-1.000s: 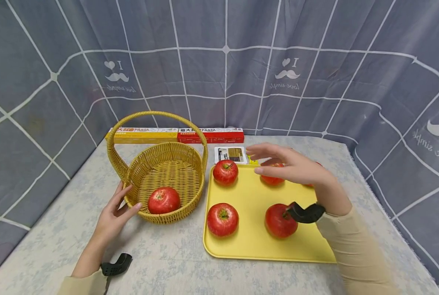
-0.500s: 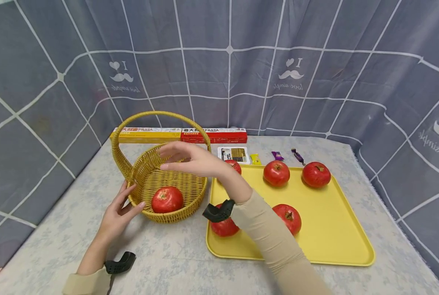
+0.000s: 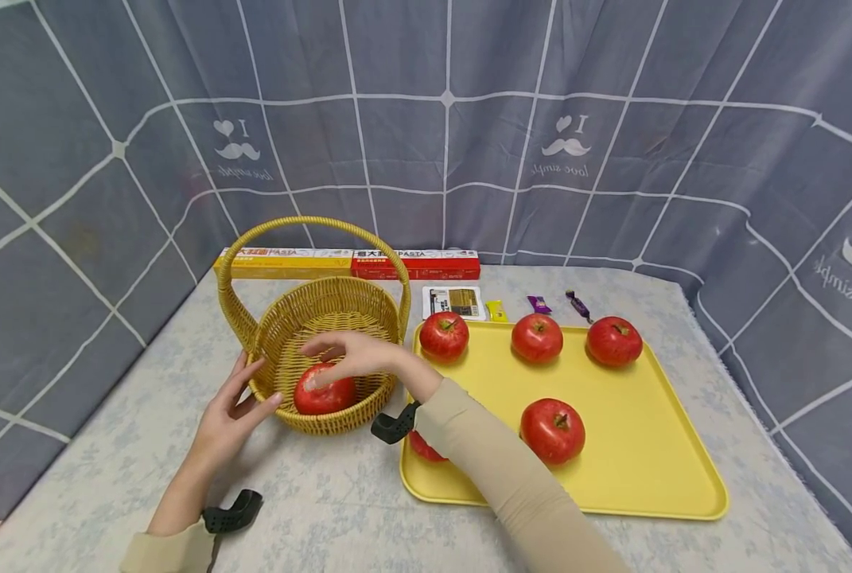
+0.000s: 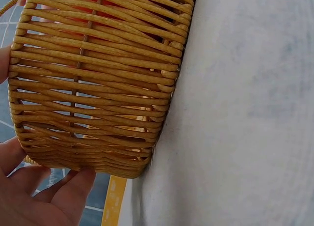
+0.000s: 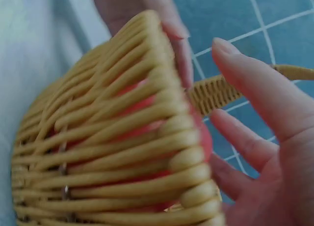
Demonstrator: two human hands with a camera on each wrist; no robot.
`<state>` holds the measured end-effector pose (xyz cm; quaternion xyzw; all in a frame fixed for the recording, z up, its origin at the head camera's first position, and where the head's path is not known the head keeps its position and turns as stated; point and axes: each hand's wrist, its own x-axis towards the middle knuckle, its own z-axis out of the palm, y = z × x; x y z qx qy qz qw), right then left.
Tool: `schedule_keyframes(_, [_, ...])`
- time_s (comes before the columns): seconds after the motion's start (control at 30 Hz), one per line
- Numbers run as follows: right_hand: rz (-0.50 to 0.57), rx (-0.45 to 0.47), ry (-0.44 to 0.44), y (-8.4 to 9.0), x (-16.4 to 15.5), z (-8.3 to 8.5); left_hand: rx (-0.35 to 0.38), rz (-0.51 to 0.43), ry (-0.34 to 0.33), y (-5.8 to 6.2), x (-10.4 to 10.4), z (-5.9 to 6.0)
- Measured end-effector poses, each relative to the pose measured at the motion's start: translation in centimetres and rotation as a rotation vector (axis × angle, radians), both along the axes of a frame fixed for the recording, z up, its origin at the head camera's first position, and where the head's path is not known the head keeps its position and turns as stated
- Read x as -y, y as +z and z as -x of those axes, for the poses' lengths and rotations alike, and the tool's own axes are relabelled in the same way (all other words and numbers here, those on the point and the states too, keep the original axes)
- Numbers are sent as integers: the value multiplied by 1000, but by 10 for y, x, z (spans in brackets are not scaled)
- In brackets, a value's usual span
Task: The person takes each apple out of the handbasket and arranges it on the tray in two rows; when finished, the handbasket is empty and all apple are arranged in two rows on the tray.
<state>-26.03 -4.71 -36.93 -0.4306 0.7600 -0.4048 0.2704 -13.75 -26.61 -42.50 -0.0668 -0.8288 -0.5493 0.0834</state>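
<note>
A yellow wicker basket (image 3: 336, 306) with a tall arched handle stands on the left, with one red apple (image 3: 325, 395) inside. My left hand (image 3: 218, 426) holds the basket's left rim; the left wrist view shows its fingers against the woven outer side. Over the apple, my right hand (image 3: 361, 356) has reached in from the right, fingers and thumb spread apart. In the right wrist view its fingers (image 5: 245, 140) are close beside the apple (image 5: 203, 137); whether they touch it I cannot tell. Right of the basket, a yellow tray (image 3: 633, 430) bears several red apples, one partly hidden by my right wrist.
Behind the basket lie a yellow pasta box (image 3: 282, 267) and a red pasta box (image 3: 416, 267). A flat packet (image 3: 454, 302), a yellow sweet (image 3: 496, 310) and two purple sweets (image 3: 538, 304) lie beyond the tray. A grey curtain (image 3: 497, 143) hangs behind the table.
My right hand has moved left from above the tray to the basket, then down over the apple. My left hand stays on the basket's rim. The head view has shifted slightly.
</note>
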Motion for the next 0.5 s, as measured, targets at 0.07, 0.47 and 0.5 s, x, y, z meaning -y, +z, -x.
schedule_keyframes(0.07, [-35, -22, -6, -5, 1, 0, 5, 4, 0, 1, 0, 0])
schedule_keyframes(0.47, [-184, -83, -47, -10, 2, -7, -10, 11, -2, 1, -1, 1])
schedule_keyframes(0.5, [-196, -79, -50, -10, 2, -7, -12, 10, -2, 0, -1, 1])
